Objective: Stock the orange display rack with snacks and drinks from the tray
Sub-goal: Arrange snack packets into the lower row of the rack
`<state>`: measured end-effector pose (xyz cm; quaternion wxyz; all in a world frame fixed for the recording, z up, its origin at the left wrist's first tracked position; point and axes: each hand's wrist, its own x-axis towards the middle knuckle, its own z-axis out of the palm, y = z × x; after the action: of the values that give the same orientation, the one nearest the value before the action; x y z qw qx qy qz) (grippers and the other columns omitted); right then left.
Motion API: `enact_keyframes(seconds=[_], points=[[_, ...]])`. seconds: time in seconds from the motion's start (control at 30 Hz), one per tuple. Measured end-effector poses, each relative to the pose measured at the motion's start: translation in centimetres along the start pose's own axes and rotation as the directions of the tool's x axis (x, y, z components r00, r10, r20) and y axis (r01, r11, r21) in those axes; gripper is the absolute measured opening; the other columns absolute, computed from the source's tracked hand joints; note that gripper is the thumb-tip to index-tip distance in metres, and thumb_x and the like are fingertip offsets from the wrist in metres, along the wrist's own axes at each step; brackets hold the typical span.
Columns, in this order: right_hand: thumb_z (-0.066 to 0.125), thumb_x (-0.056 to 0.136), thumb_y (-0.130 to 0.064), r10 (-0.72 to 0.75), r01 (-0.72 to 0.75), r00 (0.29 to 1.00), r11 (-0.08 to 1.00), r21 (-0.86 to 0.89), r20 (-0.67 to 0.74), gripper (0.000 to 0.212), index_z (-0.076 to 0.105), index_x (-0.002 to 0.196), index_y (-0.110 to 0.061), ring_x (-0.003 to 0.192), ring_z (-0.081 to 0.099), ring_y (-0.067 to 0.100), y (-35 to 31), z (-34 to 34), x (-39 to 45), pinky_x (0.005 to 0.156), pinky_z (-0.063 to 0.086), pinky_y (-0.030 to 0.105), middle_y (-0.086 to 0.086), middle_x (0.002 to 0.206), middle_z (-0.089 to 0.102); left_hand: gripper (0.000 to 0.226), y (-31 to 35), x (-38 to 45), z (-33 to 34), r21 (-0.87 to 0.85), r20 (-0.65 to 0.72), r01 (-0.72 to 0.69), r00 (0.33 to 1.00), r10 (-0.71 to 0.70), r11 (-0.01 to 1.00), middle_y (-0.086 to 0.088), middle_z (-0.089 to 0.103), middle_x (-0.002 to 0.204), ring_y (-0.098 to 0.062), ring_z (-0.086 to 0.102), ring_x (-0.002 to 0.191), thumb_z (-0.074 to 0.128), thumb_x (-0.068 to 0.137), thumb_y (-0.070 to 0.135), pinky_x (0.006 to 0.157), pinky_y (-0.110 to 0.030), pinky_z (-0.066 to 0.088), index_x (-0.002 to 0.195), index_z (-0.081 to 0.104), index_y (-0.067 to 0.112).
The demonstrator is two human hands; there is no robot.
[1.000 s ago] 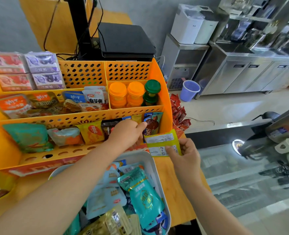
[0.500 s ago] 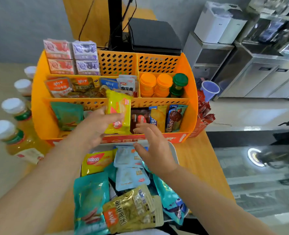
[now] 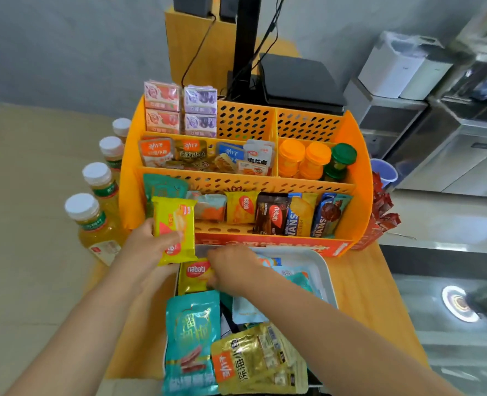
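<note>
The orange perforated plastic display rack [image 3: 353,155] stands on the wooden table [image 3: 362,284], its tiers already carrying snack packets, boxed goods and small capped bottles. Just in front of the rack sits the white rectangular tray [image 3: 320,262], heaped with foil and plastic snack packets. The left hand [image 3: 148,244] grips a yellow wafer packet [image 3: 175,228] upright, raised in front of the rack's lowest tier at its left end. The right hand [image 3: 232,270] reaches into the tray just in front of the rack, fingers curled down onto a yellow Nabati packet [image 3: 193,278]; whether it truly pinches it I cannot tell. A row of white-capped juice bottles [image 3: 93,221] stands left of the rack.
</note>
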<state>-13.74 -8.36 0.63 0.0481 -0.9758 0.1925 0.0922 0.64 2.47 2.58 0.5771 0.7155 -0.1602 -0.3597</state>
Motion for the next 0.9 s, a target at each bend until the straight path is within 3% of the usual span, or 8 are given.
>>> enact_keyframes(seconds=[0.07,0.13,0.3,0.47,0.57,0.67,0.8,0.9], points=[[0.071,0.08,-0.05,-0.023,0.024,0.999,0.999,-0.042,0.023,0.051,0.059,0.117,-0.018,0.099,0.062,0.028,0.5,-0.3,0.3,0.071,0.042,0.034,0.008,0.109,0.066,0.018,-0.1,-0.2,-0.2,-0.075,-0.011,0.033,0.999,-0.034,0.997,0.003,0.074,0.071,-0.008,0.069,0.056,0.065,0.086,0.006,0.04,-0.02,0.049,0.094,0.063,0.022],[0.074,0.078,-0.046,-0.038,0.037,0.999,0.999,0.023,0.031,0.057,0.057,0.125,-0.017,0.103,0.055,0.028,1.0,-0.6,0.3,0.079,0.046,0.038,0.009,0.112,0.061,0.018,0.0,-0.2,-0.3,-0.14,-0.018,0.068,0.997,-0.072,0.988,0.003,0.072,0.063,-0.01,0.068,0.052,0.056,0.09,0.003,0.039,-0.02,0.048,0.096,0.062,0.019],[0.076,0.08,-0.028,0.074,-0.06,0.997,0.931,0.36,-0.025,0.035,0.066,0.114,-0.022,0.102,0.054,0.02,2.4,-1.3,-0.4,0.08,0.049,0.032,0.001,0.112,0.058,0.017,0.1,-0.2,-0.8,-0.187,-0.028,0.069,0.997,-0.075,0.98,-0.002,0.073,0.073,-0.013,0.069,0.057,0.052,0.093,0.009,0.045,-0.024,0.05,0.102,0.061,0.019],[0.076,0.081,-0.018,0.204,-0.186,0.976,0.617,0.764,0.073,0.017,0.069,0.091,-0.03,0.085,0.063,0.008,4.5,-3.9,-1.2,0.073,0.055,0.028,-0.011,0.093,0.066,0.015,0.6,0.4,-1.0,-0.193,-0.057,0.0,0.998,-0.011,0.981,0.002,0.075,0.077,-0.011,0.071,0.062,0.059,0.089,0.012,0.05,-0.026,0.051,0.093,0.065,0.025],[0.074,0.083,-0.013,0.21,-0.194,0.973,0.514,0.836,0.097,0.022,0.072,0.09,-0.034,0.077,0.066,0.004,5.4,-6.2,-1.8,0.06,0.053,0.016,-0.013,0.091,0.069,0.017,0.9,0.9,-1.0,-0.114,-0.057,-0.069,0.996,0.063,0.991,0.006,0.076,0.085,-0.012,0.072,0.073,0.068,0.083,0.02,0.065,-0.032,0.052,0.091,0.069,0.035],[0.068,0.079,0.001,0.17,-0.185,0.978,0.459,0.869,0.118,0.037,0.075,0.088,-0.034,0.078,0.068,0.002,6.1,-8.1,-2.0,0.059,0.052,0.015,-0.016,0.089,0.07,0.025,1.1,0.7,-0.6,-0.034,0.071,-0.102,0.992,0.104,0.994,0.006,0.075,0.096,-0.015,0.07,0.087,0.07,0.076,0.031,0.077,-0.036,0.052,0.1,0.07,0.037],[0.066,0.077,0.006,0.194,-0.164,0.975,0.275,0.947,0.113,0.035,0.076,0.084,-0.028,0.073,0.07,0.008,6.5,-9.0,-1.9,0.058,0.053,0.02,-0.007,0.085,0.074,0.019,0.8,0.7,1.0,-0.078,0.138,-0.09,0.985,0.1,0.993,0.007,0.075,0.097,-0.013,0.07,0.09,0.062,0.092,0.016,0.072,-0.025,0.049,0.105,0.068,0.028],[0.07,0.077,0.005,0.225,-0.134,0.969,0.141,0.981,0.1,0.032,0.077,0.087,-0.024,0.078,0.072,0.012,6.7,-8.5,-1.9,0.063,0.055,0.022,-0.005,0.09,0.075,0.02,0.7,0.5,1.8,-0.117,0.171,-0.043,0.983,0.063,0.992,0.008,0.075,0.099,-0.006,0.069,0.087,0.055,0.096,0.02,0.071,-0.025,0.046,0.111,0.066,0.026]])
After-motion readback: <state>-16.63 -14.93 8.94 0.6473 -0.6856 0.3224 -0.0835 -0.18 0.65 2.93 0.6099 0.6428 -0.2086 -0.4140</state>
